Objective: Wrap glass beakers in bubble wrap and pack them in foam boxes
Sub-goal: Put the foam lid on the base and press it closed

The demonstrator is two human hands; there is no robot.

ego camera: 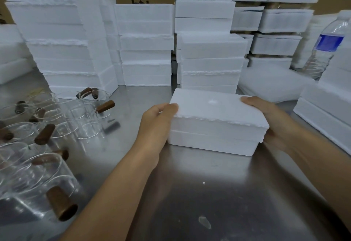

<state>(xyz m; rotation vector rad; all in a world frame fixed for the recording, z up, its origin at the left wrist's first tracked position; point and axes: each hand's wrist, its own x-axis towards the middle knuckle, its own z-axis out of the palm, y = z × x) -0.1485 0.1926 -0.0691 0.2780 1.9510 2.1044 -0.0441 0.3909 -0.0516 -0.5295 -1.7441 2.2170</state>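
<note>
Foam stacks (pixel 146 41) backed the bench (pixel 199 193); the left hand (pixel 157 119) and right hand (pixel 273 119) each clasped an end of the closed box (pixel 212 143) at its centre, beakers (pixel 57 126) well apart leftward. Squeezing evenly and gently should hold the lid (pixel 214 104) seated without crumbling foam.

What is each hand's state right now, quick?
Left hand: grips the left end of the foam box, thumb on top.
Right hand: grips its right end.

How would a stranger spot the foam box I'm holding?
On the steel table, white foam stacks line the back. In front of them, near the middle, one closed foam box sits alone on the metal. Only it is gripped at both ends, by the left hand and right hand.
</note>
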